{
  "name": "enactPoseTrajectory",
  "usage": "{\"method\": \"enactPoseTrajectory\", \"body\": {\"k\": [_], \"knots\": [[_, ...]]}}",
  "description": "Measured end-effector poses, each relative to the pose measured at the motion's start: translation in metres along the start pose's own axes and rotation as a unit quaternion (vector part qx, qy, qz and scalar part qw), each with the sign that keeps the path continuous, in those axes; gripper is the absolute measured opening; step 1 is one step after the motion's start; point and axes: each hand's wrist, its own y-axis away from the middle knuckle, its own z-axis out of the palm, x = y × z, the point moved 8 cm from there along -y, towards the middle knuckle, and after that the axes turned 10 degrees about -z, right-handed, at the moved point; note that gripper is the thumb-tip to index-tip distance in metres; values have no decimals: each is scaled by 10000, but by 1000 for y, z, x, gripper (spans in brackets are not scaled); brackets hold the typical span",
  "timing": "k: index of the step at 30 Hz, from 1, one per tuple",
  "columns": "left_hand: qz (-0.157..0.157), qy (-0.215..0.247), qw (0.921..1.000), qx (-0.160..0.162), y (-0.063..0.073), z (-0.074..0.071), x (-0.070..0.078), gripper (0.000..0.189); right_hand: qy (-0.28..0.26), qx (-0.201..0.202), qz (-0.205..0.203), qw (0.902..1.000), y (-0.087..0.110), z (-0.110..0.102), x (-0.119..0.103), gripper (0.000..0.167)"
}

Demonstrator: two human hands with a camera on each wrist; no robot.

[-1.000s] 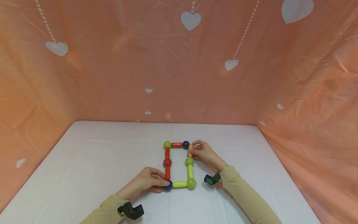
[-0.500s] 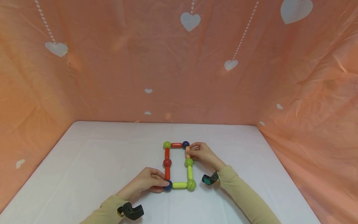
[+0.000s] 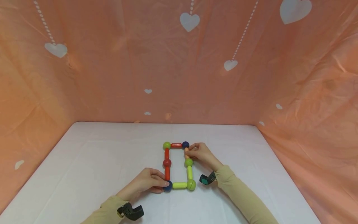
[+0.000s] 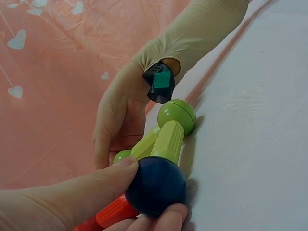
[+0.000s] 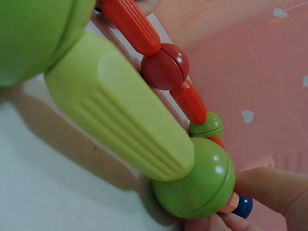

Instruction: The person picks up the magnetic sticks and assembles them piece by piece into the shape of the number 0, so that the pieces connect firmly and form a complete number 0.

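Note:
Magnetic-looking rods and balls form an upright rectangle on the table in the head view. My left hand (image 3: 146, 181) pinches the near-left dark blue ball (image 4: 160, 188) between thumb and fingers. From it run a red rod (image 3: 167, 173) and a yellow-green rod (image 3: 179, 185). At the far right, my right hand (image 3: 203, 155) pinches a pale orange rod (image 3: 186, 151) between another dark blue ball (image 3: 185, 145) and a green ball (image 5: 197, 180). Whether its far end touches the blue ball is partly hidden by fingers. A red ball (image 3: 167, 163) sits mid-left; a green ball (image 3: 166, 145) marks the far-left corner.
A white-covered table (image 3: 98, 161) lies under everything. Orange curtain (image 3: 167, 77) with white hearts rises behind it and at both sides. Black wrist cameras (image 3: 130, 211) are strapped to both sleeves.
My right hand has shifted slightly left, swinging the orange rod in line with the far dark blue ball. The green ball beside it moved slightly. My left hand stays on its ball.

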Motion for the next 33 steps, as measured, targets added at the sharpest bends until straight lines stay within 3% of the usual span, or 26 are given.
{"method": "enactPoseTrajectory", "body": {"k": [6, 12, 17, 23, 30, 33], "knots": [[46, -24, 10000, -2, -1, 1, 1, 38, -64, -114, -93, 9999, 7, -4, -1, 30], [75, -10, 10000, -12, 1, 1, 4, 40, 5, -691, -198, 9974, 28, -6, -4, 32], [228, -153, 9996, 57, 4, -1, 8, 56, -44, -1023, -345, 9941, 43, -2, -4, 32], [397, -347, 9985, 171, 3, -3, 11, 81, -220, -905, -518, 9943, 45, 2, -1, 31], [571, -963, 9930, 378, -5, -15, 18, 86, -440, -764, -637, 9941, 35, 6, -2, 31], [611, -1019, 9924, 307, -12, -23, 23, 87, -422, -662, -678, 9946, 26, 6, -4, 30]]}}
